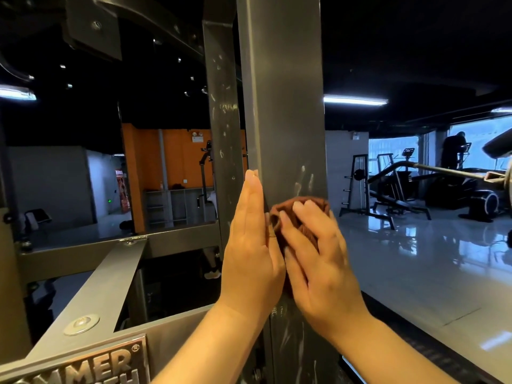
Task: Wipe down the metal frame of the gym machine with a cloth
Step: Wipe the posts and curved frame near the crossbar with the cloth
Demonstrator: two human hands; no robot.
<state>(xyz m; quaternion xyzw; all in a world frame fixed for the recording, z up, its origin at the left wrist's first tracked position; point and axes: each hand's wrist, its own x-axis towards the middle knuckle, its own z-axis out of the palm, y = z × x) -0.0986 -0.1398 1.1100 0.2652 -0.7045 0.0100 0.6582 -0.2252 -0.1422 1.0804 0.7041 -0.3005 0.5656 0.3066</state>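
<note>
**Cloth pressed to the machine's upright**

Both bare forearms reach up from the bottom edge toward a wide grey metal upright post [282, 106] of the gym machine. One hand lies on each side of its front corner.

The left hand [250, 245] is flat against the post's left side face, fingers straight and pressed together, tips pointing up. It holds nothing.

The right hand [318, 253] lies on the post's front face over a bunched reddish-brown cloth [279, 212]. Its fingers are slightly spread and gently bent, pressing the cloth to the metal. The thumb cannot be made out. Cloth bulges out above the fingertips and toward the left hand, and the two hands touch or nearly touch along their inner edges.

Pale streaky smudges [302, 178] mark the post just above the cloth.

A thinner grey upright [221, 106] stands just left of the post, also flecked with marks. Lower left, a flat grey diagonal brace [91, 286] meets a metal badge plate with raised letters reading "MMER" [91, 364].

Beyond lie a glossy pale floor [415, 259], black weight equipment [388, 195] and an orange wall [177, 156].
</note>
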